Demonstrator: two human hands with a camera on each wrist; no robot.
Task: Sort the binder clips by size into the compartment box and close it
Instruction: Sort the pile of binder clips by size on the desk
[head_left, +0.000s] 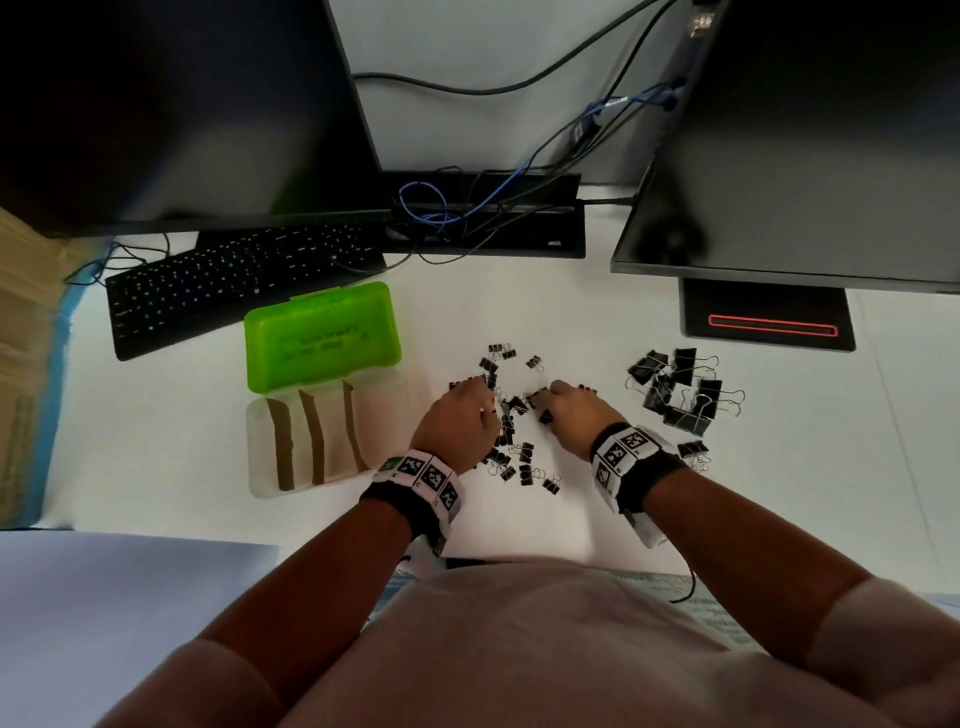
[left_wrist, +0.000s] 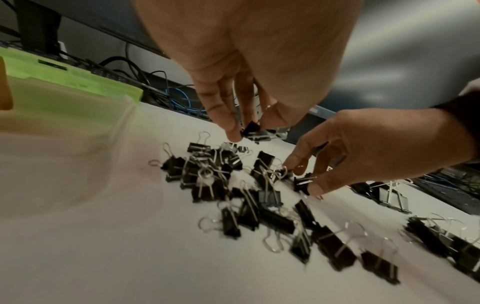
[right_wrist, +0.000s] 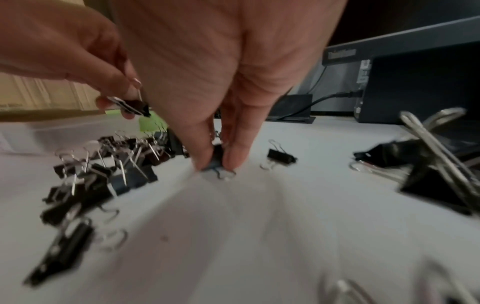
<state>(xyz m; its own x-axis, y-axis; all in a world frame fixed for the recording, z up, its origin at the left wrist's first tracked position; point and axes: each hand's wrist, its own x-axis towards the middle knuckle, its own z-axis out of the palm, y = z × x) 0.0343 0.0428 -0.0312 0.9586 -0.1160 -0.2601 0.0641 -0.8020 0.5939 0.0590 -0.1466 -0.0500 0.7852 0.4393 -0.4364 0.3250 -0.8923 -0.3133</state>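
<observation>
The compartment box (head_left: 260, 441) lies open on the left of the white desk, its green lid (head_left: 322, 332) folded back and brown dividers inside. Small black binder clips (head_left: 524, 457) are scattered between my hands; larger clips (head_left: 680, 389) form a pile to the right. My left hand (left_wrist: 250, 131) pinches one small clip (left_wrist: 253, 126) just above the heap. My right hand (right_wrist: 218, 164) pinches another small clip (right_wrist: 217, 154) that rests on the desk. In the head view the left hand (head_left: 491, 402) and right hand (head_left: 540, 405) nearly meet over the small clips.
A black keyboard (head_left: 234, 280) lies behind the box. Two monitors (head_left: 182, 104) stand at the back with a cable tray (head_left: 488, 218) between them. A black monitor base (head_left: 769, 317) sits at the back right. More clips (head_left: 693, 449) lie beside my right wrist.
</observation>
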